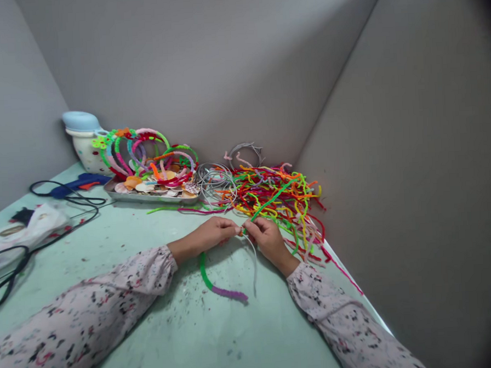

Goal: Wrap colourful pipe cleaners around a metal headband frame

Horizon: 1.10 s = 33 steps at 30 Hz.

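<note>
My left hand [215,233] is closed in a pinch near the middle of the table, gripping a thin hoop wire partly wrapped in fuzzy pipe cleaner. Below that hand hangs the wrapped end, green and then purple [230,293]. The bare grey wire [255,263] curves down from between my hands. With thumb and fingers pinched, my right hand [270,240] grips a green pipe cleaner [273,199], whose free length slants up to the right. A small orange bit shows at the fingertips, which nearly meet. My fingers hide the exact joint.
Loose coloured pipe cleaners [270,177] lie piled behind my right hand, beside coiled wires [216,183]. A metal tray [147,198] holds shells and wrapped hoops [152,135]. Left are a lidded container [85,143], a blue glue gun [78,183], black cable [29,253] and plastic bag [45,224].
</note>
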Available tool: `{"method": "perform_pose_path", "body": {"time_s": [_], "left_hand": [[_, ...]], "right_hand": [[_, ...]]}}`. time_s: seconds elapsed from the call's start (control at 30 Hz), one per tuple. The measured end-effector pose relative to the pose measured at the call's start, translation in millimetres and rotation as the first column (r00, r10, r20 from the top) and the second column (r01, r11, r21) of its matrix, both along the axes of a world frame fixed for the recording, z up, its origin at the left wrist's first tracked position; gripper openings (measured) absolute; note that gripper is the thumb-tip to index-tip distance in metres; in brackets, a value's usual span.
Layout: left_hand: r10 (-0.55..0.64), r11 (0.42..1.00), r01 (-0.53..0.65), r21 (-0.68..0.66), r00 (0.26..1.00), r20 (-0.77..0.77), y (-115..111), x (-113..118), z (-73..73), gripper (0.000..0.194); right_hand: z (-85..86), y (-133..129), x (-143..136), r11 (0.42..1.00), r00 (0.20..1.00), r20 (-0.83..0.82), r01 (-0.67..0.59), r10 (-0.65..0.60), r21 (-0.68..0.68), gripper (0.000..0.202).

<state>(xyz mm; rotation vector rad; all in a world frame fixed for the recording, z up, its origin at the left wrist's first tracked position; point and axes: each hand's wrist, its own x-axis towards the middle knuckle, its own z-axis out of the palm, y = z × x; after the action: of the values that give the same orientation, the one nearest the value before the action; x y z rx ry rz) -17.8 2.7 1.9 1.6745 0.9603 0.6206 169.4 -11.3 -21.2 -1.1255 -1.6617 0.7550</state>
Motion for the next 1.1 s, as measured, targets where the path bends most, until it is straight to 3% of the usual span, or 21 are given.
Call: {"method": "perform_pose_path", "body": {"time_s": [0.17, 0.6, 1.1], "left_hand": [[-0.006, 0.997, 0.001, -0.081, 0.998, -0.062, -3, -2, 3.8, 0.038], [-0.038, 0.989, 0.039, -0.146, 0.999, 0.009, -9, -1, 14.4, 0.029], [-0.042, 0.981, 0.05, -0.188, 0.998, 0.043, -4, -4, 6.1, 0.036]], "right_hand": [[2.8, 0, -1, 0.998, 0.999, -0.015, -0.034, 0.034, -0.053, 0.033], [10.8, -5, -3, 0.991, 0.997, -0.031, -0.074, 0.071, -0.114, 0.031], [11.4, -5, -4, 0.988, 0.996, -0.067, -0.064, 0.055, -0.14, 0.029]]}}
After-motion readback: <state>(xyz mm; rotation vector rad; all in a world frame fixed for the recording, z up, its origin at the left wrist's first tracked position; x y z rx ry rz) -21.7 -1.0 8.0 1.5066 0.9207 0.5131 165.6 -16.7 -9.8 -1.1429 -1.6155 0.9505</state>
